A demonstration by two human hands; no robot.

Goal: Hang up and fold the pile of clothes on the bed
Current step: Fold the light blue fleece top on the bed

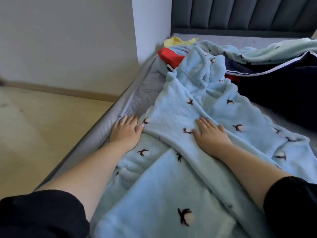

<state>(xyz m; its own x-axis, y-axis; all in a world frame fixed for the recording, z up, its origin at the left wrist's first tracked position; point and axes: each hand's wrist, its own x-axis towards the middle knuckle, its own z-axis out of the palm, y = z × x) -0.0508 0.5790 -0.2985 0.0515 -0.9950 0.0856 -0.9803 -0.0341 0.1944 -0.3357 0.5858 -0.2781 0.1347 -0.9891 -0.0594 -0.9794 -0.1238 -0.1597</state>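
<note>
Light blue fleece garment [171, 177] with dark embroidered motifs lies spread across the bed [147, 93]. Both hands are flat, fingers extended. Left hand [126, 130] presses the garment's left edge, beside the mattress border. Right hand [211, 136] rests on a raised fold running diagonally across the fleece. Beyond lie 3 further items: a red garment [169, 56], a yellow garment [178, 42] and a navy garment [274, 79] with white piping. Padded dark grey headboard [240, 12] stands behind. Pale wood floor [42, 126] lies left.

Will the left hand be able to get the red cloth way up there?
Probably, by leaning: the left hand lies open, touching the blue fleece, and nothing stands between it and the red cloth.
</note>
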